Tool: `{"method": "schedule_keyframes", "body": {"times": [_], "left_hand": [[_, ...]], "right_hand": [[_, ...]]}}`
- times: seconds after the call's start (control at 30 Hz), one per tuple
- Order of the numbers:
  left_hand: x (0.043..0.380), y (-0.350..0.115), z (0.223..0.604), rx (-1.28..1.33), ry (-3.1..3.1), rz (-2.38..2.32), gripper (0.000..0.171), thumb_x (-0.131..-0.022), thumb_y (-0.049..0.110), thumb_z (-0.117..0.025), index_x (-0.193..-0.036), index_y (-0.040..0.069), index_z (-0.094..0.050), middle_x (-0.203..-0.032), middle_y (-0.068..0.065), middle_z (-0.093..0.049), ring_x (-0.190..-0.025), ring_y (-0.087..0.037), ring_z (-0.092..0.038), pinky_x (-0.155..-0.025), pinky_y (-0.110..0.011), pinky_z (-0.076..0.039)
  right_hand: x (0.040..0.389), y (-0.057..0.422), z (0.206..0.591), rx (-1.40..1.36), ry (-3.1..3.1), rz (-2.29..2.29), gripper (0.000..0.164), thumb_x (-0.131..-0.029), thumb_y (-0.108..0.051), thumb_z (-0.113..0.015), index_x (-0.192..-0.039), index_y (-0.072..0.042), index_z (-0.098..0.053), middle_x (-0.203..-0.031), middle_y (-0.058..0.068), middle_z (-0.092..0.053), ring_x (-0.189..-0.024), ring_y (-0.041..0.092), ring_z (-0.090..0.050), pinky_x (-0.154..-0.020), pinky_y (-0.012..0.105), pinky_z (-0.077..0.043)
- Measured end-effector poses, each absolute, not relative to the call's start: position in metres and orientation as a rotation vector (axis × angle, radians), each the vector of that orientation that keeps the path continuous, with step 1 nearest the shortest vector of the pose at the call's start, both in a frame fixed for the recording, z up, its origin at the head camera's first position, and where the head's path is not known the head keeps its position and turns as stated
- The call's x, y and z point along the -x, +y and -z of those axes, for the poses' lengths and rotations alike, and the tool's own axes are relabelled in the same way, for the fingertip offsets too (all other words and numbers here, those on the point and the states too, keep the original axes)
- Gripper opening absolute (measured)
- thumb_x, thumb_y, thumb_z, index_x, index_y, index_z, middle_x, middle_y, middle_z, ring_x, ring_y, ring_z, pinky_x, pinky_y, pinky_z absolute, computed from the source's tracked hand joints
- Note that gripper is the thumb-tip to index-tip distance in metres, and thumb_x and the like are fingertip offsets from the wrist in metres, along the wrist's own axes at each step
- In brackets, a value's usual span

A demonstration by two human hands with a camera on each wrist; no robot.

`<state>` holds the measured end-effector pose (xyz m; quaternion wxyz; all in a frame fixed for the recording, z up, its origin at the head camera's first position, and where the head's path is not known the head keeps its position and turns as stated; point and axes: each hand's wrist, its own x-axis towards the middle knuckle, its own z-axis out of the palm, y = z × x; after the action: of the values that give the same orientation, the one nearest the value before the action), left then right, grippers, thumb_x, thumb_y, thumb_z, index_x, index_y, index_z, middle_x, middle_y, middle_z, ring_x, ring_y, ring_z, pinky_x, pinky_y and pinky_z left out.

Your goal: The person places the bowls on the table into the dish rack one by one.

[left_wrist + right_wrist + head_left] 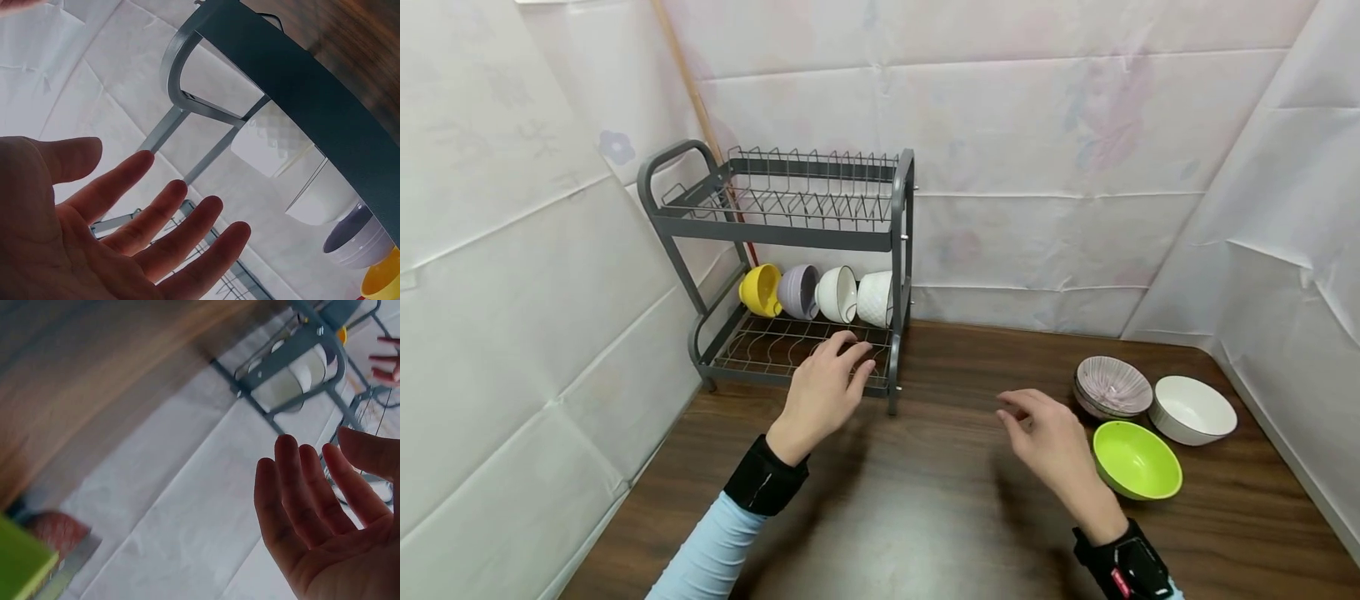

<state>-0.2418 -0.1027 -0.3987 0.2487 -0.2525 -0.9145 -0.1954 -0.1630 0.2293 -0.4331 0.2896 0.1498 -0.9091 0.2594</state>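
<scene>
My left hand (823, 387) hangs in front of the dish rack's lower tier, fingers loosely bent and nothing in them. Behind it on that tier a yellow bowl (760, 290), a lavender bowl (797, 292), a white bowl (836, 295) and a white textured bowl (874, 299) stand on their sides in a row. To the right, my right hand (1048, 437) hovers over the table with relaxed fingers, holding nothing. Nearest to it are a lime green bowl (1137, 460) and a stack of pinkish striped bowls (1112, 387). A white bowl with a ribbed side (1193, 410) sits beside them.
The two-tier grey dish rack (775, 233) stands at the back left of the brown wooden table (970, 367); its upper tier holds no dishes. White patterned sheets (1030, 167) wall in the back and both sides. A wooden pole (688, 79) leans behind the rack.
</scene>
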Motion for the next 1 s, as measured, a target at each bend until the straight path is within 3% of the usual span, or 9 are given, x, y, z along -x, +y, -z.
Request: {"method": "schedule_keyframes", "body": {"times": [0.17, 0.33, 0.47, 0.6, 0.8, 1.0], "left_hand": [[0.242, -0.101, 0.4, 0.688, -2.498, 0.547, 0.029, -0.108, 0.028, -0.063, -0.129, 0.012, -0.075, -0.132, -0.011, -0.062, -0.111, -0.032, -0.066, -0.077, -0.052, -0.058], [0.243, -0.099, 0.401, 0.703, -2.49, 0.557, 0.027, -0.107, 0.027, -0.064, -0.127, 0.012, -0.076, -0.131, -0.011, -0.063, -0.109, -0.032, -0.066, -0.075, -0.051, -0.059], [0.243, -0.097, 0.401, 0.72, -2.495, 0.558, 0.027, -0.108, 0.026, -0.063, -0.127, 0.012, -0.076, -0.131, -0.011, -0.063, -0.111, -0.031, -0.066, -0.075, -0.05, -0.059], [0.242, -0.095, 0.4, 0.74, -2.513, 0.563, 0.027, -0.108, 0.027, -0.063, -0.128, 0.013, -0.075, -0.133, -0.011, -0.062, -0.113, -0.032, -0.065, -0.076, -0.05, -0.058], [0.239, -0.094, 0.399, 0.738, -2.514, 0.562, 0.027, -0.108, 0.026, -0.064, -0.128, 0.013, -0.076, -0.132, -0.01, -0.062, -0.111, -0.03, -0.065, -0.077, -0.05, -0.057], [0.238, -0.093, 0.398, 0.743, -2.505, 0.552, 0.026, -0.108, 0.027, -0.063, -0.126, 0.015, -0.076, -0.131, -0.008, -0.063, -0.11, -0.029, -0.065, -0.076, -0.048, -0.057]], "right_hand": [[0.173, 0.268, 0.422, -0.296, -2.42, -0.661, 0.022, -0.087, -0.004, -0.082, -0.109, -0.006, -0.079, -0.096, 0.008, -0.076, -0.072, 0.021, -0.07, -0.059, 0.041, -0.053], [0.184, 0.312, 0.412, -0.104, -2.593, -0.621, 0.021, -0.093, -0.012, -0.076, -0.113, -0.006, -0.078, -0.094, 0.014, -0.075, -0.079, 0.031, -0.071, -0.058, 0.046, -0.051], [0.195, 0.343, 0.411, 0.001, -2.751, -0.61, 0.029, -0.096, -0.019, -0.074, -0.119, -0.003, -0.075, -0.107, 0.025, -0.073, -0.093, 0.047, -0.07, -0.066, 0.059, -0.052], [0.202, 0.363, 0.411, 0.072, -2.892, -0.598, 0.037, -0.094, -0.022, -0.075, -0.121, 0.003, -0.073, -0.114, 0.035, -0.068, -0.099, 0.058, -0.063, -0.068, 0.062, -0.051], [0.206, 0.382, 0.412, 0.09, -3.021, -0.564, 0.032, -0.089, -0.017, -0.074, -0.114, 0.002, -0.075, -0.114, 0.031, -0.07, -0.099, 0.055, -0.064, -0.064, 0.059, -0.052], [0.207, 0.397, 0.408, 0.061, -3.089, -0.553, 0.023, -0.088, -0.018, -0.075, -0.101, 0.0, -0.078, -0.101, 0.025, -0.073, -0.09, 0.045, -0.066, -0.064, 0.054, -0.051]]}}
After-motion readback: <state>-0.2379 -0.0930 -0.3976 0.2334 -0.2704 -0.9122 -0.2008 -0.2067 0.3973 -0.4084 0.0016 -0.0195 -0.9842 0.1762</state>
